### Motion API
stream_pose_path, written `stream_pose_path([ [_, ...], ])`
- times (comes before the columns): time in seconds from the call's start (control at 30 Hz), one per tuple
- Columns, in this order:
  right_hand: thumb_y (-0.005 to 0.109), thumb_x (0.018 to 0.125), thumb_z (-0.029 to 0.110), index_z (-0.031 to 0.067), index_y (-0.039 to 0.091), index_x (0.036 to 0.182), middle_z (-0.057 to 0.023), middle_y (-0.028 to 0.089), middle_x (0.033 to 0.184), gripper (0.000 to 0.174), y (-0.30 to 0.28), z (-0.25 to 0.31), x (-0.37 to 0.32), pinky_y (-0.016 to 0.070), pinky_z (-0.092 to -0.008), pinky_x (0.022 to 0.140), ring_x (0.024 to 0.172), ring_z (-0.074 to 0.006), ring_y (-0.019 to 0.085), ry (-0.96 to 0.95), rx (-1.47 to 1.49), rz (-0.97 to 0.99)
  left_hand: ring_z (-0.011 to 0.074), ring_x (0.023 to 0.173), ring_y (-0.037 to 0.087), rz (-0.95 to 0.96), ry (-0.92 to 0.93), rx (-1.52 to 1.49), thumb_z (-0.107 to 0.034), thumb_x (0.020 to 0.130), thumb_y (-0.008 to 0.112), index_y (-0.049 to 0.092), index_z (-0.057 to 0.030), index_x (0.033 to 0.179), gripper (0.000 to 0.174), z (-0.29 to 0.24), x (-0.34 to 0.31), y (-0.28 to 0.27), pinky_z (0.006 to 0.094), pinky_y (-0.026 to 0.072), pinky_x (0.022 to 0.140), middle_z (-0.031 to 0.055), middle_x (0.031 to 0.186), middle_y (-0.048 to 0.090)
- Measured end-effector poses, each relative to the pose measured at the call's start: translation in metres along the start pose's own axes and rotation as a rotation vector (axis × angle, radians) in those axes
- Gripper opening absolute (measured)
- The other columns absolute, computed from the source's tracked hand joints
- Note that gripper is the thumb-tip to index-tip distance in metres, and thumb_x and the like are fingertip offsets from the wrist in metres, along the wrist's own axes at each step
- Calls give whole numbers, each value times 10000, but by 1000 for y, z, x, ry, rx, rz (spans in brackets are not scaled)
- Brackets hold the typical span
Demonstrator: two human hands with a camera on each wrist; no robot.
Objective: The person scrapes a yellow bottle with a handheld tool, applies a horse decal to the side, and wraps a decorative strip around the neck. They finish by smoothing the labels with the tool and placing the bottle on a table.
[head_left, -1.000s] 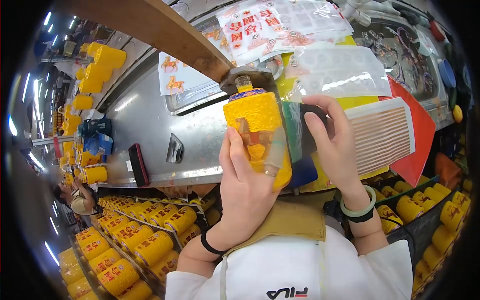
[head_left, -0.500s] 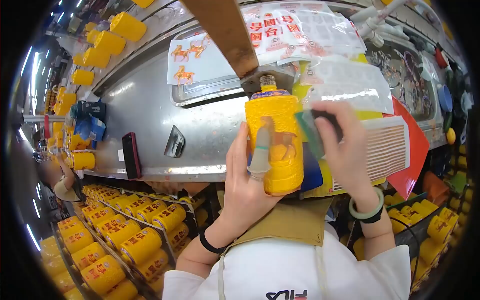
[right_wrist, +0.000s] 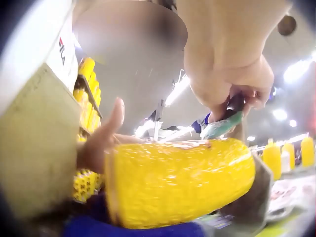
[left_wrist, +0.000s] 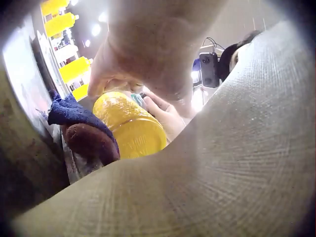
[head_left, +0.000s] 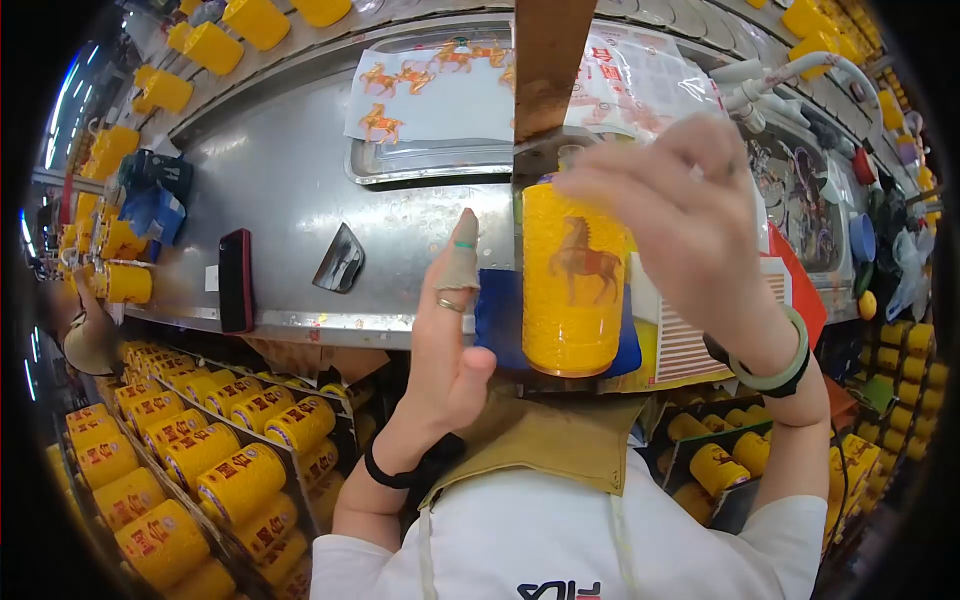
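Note:
A yellow textured bottle (head_left: 570, 335) lies with its neck toward a wooden beam (head_left: 552, 70), a horse decal (head_left: 590, 265) on its upper face. My left hand (head_left: 440, 345) is beside the bottle, apart from it, with fingers extended, a worn finger cover (head_left: 460, 265) and a ring on one finger. Blurred, my right hand (head_left: 690, 215) hangs over the bottle's neck end. In the right wrist view its fingers pinch a dark-backed scraper with a green blade (right_wrist: 224, 127), close over the bottle's surface (right_wrist: 182, 182). A blue cloth (head_left: 497, 320) lies under the bottle.
A metal tray (head_left: 430, 165) bears a sheet of horse decals (head_left: 385, 95). A phone (head_left: 236, 280) and a dark curved piece (head_left: 340, 258) lie on the metal table. Striped paper (head_left: 700, 345) lies at right. Crates of yellow bottles (head_left: 240, 485) stand below the table's edge.
My left hand has let go of the bottle and moved off to its left. The right hand, with the scraper, has moved from the bottle's right side up over its neck end.

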State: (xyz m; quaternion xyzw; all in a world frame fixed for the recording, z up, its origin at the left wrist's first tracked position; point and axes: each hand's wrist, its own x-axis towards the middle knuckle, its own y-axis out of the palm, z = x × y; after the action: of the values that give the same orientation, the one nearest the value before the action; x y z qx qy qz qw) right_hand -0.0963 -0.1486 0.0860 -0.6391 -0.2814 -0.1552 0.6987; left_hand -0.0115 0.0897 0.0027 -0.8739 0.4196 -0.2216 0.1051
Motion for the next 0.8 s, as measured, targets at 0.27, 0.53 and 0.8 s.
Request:
stream_pose_path([
  [0.27, 699, 739, 197, 99, 731, 1008, -2, 697, 957, 288, 4, 49, -30, 513, -366, 745, 885, -183, 608, -101, 359, 92, 350, 1540, 356, -74, -213, -96, -879, 948, 93, 299, 30, 1630, 1155, 2, 3, -2, 528, 328, 1230, 220, 1661, 365],
  [0.53, 738, 786, 165, 127, 738, 996, 42, 759, 1042, 214, -2, 53, -59, 488, -333, 776, 803, -164, 603, -225, 397, 64, 335, 1523, 383, 14, -212, -198, -904, 919, 77, 307, 32, 1626, 1196, -4, 7, 8, 513, 313, 1236, 221, 1637, 396],
  [0.8, 745, 789, 106, 166, 757, 1000, 30, 770, 1139, 219, 10, 42, -82, 463, -276, 655, 859, -142, 595, -85, 364, -121, 385, 1519, 307, 35, 252, 5, -986, 812, 398, 214, 65, 1636, 1348, 33, 3, 28, 510, 278, 1236, 262, 1628, 278],
])
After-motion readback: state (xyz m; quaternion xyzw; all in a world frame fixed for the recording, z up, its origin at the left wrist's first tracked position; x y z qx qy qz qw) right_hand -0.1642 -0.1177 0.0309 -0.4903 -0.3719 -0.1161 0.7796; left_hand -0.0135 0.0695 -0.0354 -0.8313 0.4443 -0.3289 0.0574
